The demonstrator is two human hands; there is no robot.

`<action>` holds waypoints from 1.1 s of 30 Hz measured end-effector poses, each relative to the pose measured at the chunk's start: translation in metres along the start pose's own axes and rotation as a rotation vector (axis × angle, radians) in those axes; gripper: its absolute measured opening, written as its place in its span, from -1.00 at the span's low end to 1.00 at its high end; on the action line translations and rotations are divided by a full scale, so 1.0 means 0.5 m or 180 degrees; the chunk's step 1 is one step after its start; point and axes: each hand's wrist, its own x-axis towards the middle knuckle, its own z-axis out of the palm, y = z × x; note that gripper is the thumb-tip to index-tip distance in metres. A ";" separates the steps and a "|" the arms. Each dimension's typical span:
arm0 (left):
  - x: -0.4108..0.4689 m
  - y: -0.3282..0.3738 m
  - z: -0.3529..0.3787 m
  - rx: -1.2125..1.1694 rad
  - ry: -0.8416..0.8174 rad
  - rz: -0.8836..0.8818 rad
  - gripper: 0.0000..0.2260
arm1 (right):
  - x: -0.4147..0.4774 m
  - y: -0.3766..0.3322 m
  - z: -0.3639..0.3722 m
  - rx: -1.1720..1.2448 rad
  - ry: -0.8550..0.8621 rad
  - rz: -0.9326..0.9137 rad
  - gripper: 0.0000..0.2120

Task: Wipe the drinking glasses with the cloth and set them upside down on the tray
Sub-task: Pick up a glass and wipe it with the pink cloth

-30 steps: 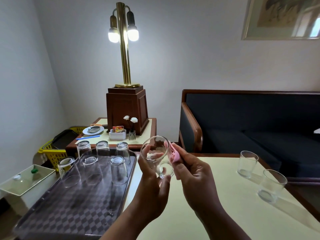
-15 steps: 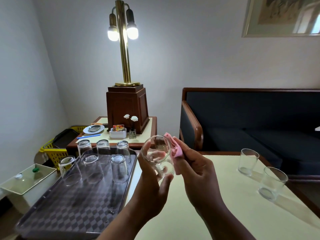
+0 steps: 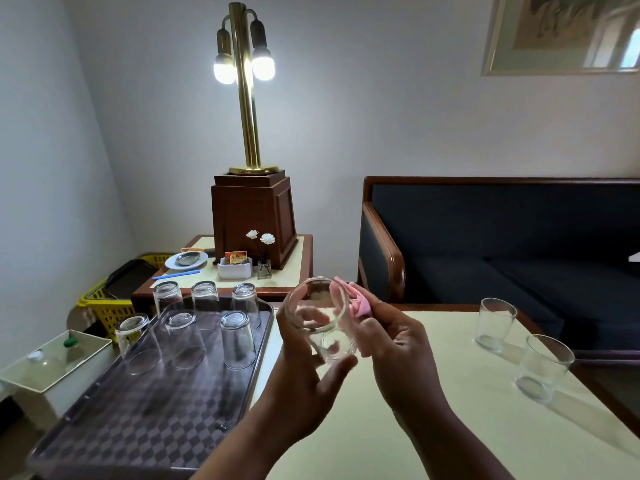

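Left hand (image 3: 304, 375) grips the tilted glass (image 3: 322, 317) above the table (image 3: 450, 427), beside the tray (image 3: 138, 427) of six upturned glasses (image 3: 238, 341); right hand (image 3: 391, 344) pinches the pink cloth (image 3: 358, 303) against its wall. Print on the orange packet (image 3: 235, 257) is too blurred to read

left hand (image 3: 301, 386) grips glass (image 3: 320, 322), right hand (image 3: 394, 348) pinches cloth (image 3: 359, 304).

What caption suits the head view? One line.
Left hand holds a glass, right hand presses a pink cloth against it; six glasses stand inverted on the tray.
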 end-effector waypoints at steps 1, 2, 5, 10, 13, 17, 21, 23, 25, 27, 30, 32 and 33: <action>-0.002 -0.001 -0.001 0.0044 -0.0053 -0.0025 -0.12 | 0.001 0.000 -0.003 -0.0049 -0.0006 0.0052 -0.70; -0.002 -0.001 -0.002 0.0090 -0.0099 -0.0043 -0.11 | 0.000 -0.003 -0.004 -0.0083 -0.0007 0.0061 -0.71; 0.000 -0.004 -0.002 0.0075 -0.0233 -0.0081 -0.16 | -0.002 -0.010 -0.006 -0.0070 -0.0026 -0.0076 -0.70; 0.004 0.000 0.003 0.0095 0.0114 -0.0048 -0.19 | -0.003 -0.009 -0.007 -0.0115 -0.0055 -0.0171 -0.69; 0.008 0.001 0.008 0.0077 0.0293 -0.0023 -0.18 | -0.003 -0.006 -0.003 -0.0215 -0.0121 -0.0069 -0.67; 0.011 -0.010 0.007 0.0061 0.0326 0.0042 -0.24 | -0.011 -0.010 0.006 -0.0042 -0.0145 -0.0236 -0.64; 0.007 -0.005 0.009 -0.0004 0.0223 0.0054 -0.25 | -0.007 -0.010 0.003 -0.0063 -0.0036 -0.0343 -0.66; 0.009 -0.002 0.009 -0.0044 0.0320 0.0017 -0.23 | -0.002 -0.007 0.001 -0.0250 -0.0054 -0.0249 -0.65; 0.010 -0.009 0.009 -0.0014 0.0375 -0.0046 -0.16 | -0.002 -0.004 0.000 -0.0406 -0.0080 -0.0154 -0.61; 0.009 -0.020 0.010 0.0109 0.0309 -0.0043 -0.12 | -0.006 -0.003 0.002 -0.0362 -0.0086 -0.0202 -0.61; 0.007 -0.022 0.013 0.0070 0.0216 -0.0057 -0.14 | -0.011 -0.009 0.005 -0.0197 -0.0119 -0.0429 -0.62; 0.009 -0.017 0.015 0.0059 0.0239 0.0012 -0.18 | -0.008 -0.009 0.002 -0.0230 -0.0095 -0.0462 -0.63; 0.010 -0.016 0.016 0.0053 0.0266 0.0062 -0.20 | -0.005 -0.007 -0.001 -0.0234 -0.0055 -0.0400 -0.65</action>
